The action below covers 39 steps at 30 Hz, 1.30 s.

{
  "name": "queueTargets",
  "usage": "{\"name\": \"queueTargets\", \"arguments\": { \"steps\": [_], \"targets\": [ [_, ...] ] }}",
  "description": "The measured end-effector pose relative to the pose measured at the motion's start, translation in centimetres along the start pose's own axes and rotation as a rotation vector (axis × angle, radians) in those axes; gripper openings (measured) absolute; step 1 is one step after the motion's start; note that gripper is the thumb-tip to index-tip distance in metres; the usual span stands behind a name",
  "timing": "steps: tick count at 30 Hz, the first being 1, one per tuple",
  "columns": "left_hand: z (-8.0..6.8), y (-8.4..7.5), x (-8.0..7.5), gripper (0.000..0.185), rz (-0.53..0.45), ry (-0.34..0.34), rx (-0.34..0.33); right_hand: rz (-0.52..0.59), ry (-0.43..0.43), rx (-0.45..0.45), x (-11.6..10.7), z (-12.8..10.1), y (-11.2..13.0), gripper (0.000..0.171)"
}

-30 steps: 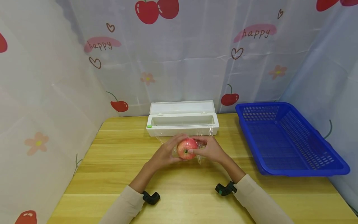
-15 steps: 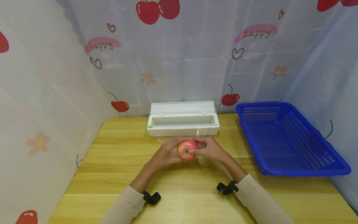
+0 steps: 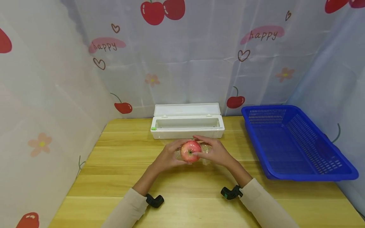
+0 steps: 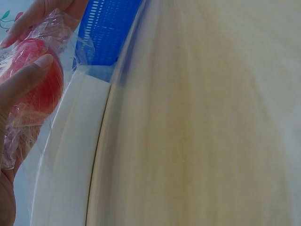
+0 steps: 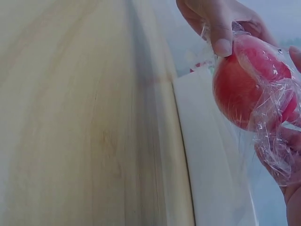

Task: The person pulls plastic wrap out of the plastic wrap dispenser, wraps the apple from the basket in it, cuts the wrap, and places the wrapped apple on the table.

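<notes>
A red apple (image 3: 190, 151), its stem facing the head camera, is held above the table with clear plastic wrap (image 5: 277, 113) round it. My left hand (image 3: 169, 155) grips the apple from the left, its thumb pressing the skin in the left wrist view. On the other side my right hand (image 3: 216, 152) holds the bunched wrap, thumb against the apple near the stem and index finger stretched over the far side. Crumpled wrap shows beside the right palm. Just beyond the hands stands a white wrap box (image 3: 188, 133), its lid (image 3: 186, 109) raised.
On the right a blue plastic basket (image 3: 280, 142) with slotted sides stands on the wooden table (image 3: 188, 205). A green slider (image 3: 153, 128) sits at the left of the box's front edge. Printed cloth (image 3: 188, 79) surrounds the table on the back and both sides.
My right index finger has lifted and straightened away from the apple. The shiny wrap strands near the front of the box have become fainter. My left hand stays about the same.
</notes>
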State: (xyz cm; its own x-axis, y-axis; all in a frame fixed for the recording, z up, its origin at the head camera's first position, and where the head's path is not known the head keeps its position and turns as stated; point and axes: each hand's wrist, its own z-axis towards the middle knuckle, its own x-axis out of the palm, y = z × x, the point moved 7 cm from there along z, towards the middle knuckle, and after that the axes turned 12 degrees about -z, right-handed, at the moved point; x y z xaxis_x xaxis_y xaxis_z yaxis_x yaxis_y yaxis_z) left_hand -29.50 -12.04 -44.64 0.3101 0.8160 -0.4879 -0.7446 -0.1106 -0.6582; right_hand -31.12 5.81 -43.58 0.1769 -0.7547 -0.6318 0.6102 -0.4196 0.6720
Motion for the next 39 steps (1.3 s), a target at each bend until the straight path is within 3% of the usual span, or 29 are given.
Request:
{"name": "queueTargets", "arguments": {
  "steps": [6,14,30,39],
  "targets": [
    [0.0,0.2,-0.3,0.089,0.009,-0.017,-0.052,-0.084,-0.028,-0.055,0.0,0.0,0.5,0.084],
    [0.0,0.6,-0.5,0.089,-0.035,-0.016,-0.078,-0.184,0.031,-0.146,0.7,-0.1,0.8,0.096],
    [-0.2,1.4,-0.7,0.092,-0.113,-0.027,-0.179,-0.199,0.016,-0.194,1.1,-0.2,1.0,0.096],
    [-0.2,1.6,-0.8,0.092,-0.139,-0.040,-0.171,-0.205,-0.032,-0.217,1.4,-0.4,0.9,0.095]
  ]
}}
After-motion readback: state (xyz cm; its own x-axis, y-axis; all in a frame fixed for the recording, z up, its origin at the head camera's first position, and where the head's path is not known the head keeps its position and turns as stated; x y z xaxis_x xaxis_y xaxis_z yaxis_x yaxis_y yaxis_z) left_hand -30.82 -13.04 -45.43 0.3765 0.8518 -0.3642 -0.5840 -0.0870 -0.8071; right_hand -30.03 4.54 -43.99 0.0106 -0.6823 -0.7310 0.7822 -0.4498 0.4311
